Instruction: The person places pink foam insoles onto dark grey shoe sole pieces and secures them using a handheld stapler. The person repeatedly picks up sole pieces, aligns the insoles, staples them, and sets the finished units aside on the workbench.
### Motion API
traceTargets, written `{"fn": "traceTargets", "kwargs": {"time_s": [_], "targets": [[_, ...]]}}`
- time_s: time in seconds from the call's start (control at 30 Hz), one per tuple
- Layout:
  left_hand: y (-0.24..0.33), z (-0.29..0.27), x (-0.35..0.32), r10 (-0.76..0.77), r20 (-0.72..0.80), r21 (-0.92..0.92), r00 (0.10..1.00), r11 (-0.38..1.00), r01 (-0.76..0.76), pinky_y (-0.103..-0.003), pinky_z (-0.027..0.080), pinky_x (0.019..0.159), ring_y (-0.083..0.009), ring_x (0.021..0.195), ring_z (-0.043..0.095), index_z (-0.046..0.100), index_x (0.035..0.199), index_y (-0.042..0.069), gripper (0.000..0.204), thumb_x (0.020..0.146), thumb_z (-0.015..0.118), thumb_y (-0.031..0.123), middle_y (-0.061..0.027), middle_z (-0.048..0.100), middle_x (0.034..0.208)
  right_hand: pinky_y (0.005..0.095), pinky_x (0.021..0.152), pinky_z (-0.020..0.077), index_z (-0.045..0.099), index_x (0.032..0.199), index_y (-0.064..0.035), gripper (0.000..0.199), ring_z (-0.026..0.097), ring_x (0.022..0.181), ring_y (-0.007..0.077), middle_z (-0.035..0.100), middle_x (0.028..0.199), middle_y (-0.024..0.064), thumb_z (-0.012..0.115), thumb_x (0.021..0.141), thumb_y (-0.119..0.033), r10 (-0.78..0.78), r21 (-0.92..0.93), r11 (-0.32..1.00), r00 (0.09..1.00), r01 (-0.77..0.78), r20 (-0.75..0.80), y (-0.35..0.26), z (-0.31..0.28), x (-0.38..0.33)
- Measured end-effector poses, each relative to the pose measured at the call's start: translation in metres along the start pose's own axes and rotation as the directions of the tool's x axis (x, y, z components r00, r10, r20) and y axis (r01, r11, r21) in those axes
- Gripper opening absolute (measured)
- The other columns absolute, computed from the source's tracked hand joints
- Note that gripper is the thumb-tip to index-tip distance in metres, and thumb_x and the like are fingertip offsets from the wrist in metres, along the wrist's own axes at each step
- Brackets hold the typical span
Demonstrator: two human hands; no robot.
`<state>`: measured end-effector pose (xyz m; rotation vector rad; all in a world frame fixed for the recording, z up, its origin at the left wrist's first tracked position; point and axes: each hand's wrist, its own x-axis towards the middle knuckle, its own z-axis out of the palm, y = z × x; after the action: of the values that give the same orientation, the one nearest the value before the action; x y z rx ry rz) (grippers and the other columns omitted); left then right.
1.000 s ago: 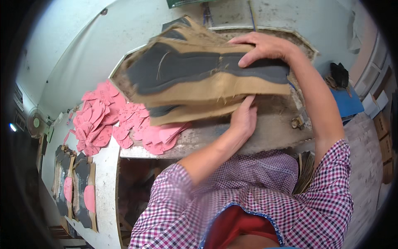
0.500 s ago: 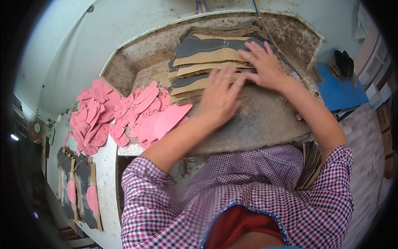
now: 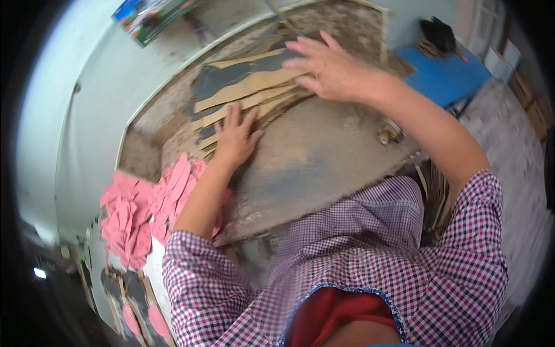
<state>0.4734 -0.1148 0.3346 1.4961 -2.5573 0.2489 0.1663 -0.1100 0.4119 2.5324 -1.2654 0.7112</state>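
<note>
A stack of flat cut pieces [image 3: 231,89], dark grey with tan edges, lies overlapped at the back of the worn worktable [image 3: 324,156]. My left hand [image 3: 236,139] rests on the near left edge of the stack, fingers spread. Over the stack's right end is my right hand [image 3: 326,68], its fingers stretched apart; whether the fingertips touch the top piece I cannot tell. Neither hand grips anything. Beside my left forearm lies a heap of pink cut pieces [image 3: 130,217], partly hidden by that arm.
A raised, stained rim [image 3: 361,32] bounds the table's back. To the right stands a blue table [image 3: 445,75] with a black item [image 3: 437,36] on it. Grey-and-tan pieces with pink patches [image 3: 132,318] lie at the lower left. A small metal object [image 3: 388,136] sits near the table's right edge.
My view has turned, so the scene sits tilted. My hands have moved apart: the left to the stack's near left edge, the right still over its right end.
</note>
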Motion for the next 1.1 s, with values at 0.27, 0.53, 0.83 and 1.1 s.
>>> {"fn": "traceTargets", "kwargs": {"time_s": [0.27,0.53,0.83,1.1], "targets": [[0.189,-0.006,0.017,0.218,-0.268,-0.281,0.938,0.914,-0.293,-0.043,0.044,0.101,-0.0339,0.123,0.055,0.061,0.129,0.009,0.04,0.089,0.064,0.008,-0.0187,0.055,0.136,0.0407,0.095,0.0486,0.06,0.124,-0.0021,0.036,0.063,0.104,0.0241,0.067,0.115,0.0137,0.056,0.094,-0.022,0.63,0.294,0.761,0.766,-0.578,-0.127,0.16,-0.132,-0.255],[0.358,0.006,0.043,0.668,-0.223,-0.458,0.71,0.571,-0.681,-0.036,0.056,0.077,-0.0298,0.089,0.067,0.069,0.104,0.002,0.026,0.078,0.072,-0.001,-0.0134,0.068,0.101,0.0304,0.062,0.0435,0.065,0.088,-0.0015,0.035,0.05,0.067,0.0107,0.054,0.074,0.0009,0.061,0.088,-0.036,0.994,0.472,-0.109,-0.109,-0.875,0.028,0.247,-0.064,-0.691],[0.471,0.048,0.131,0.446,0.159,-0.793,0.881,0.589,-0.155,-0.03,0.054,0.079,-0.0213,0.087,0.068,0.07,0.105,0.0,0.018,0.087,0.065,-0.002,-0.0139,0.071,0.098,0.0351,0.084,0.0476,0.055,0.129,0.0001,0.054,0.059,0.099,0.0195,0.064,0.114,0.0104,0.06,0.094,-0.042,0.738,0.44,-0.638,-0.341,-0.632,0.582,0.249,0.11,-0.739],[0.595,0.236,0.21,0.293,0.883,-0.445,0.367,0.275,0.852,-0.033,0.044,0.104,-0.0273,0.121,0.055,0.042,0.138,-0.009,0.058,0.093,0.066,0.019,-0.0225,0.055,0.131,0.0456,0.114,0.0275,0.022,0.152,0.0001,0.092,0.025,0.144,0.0318,0.023,0.157,0.0184,0.056,0.091,-0.061,0.521,0.426,-0.852,-0.418,-0.303,0.744,0.292,0.225,-0.763]]}}
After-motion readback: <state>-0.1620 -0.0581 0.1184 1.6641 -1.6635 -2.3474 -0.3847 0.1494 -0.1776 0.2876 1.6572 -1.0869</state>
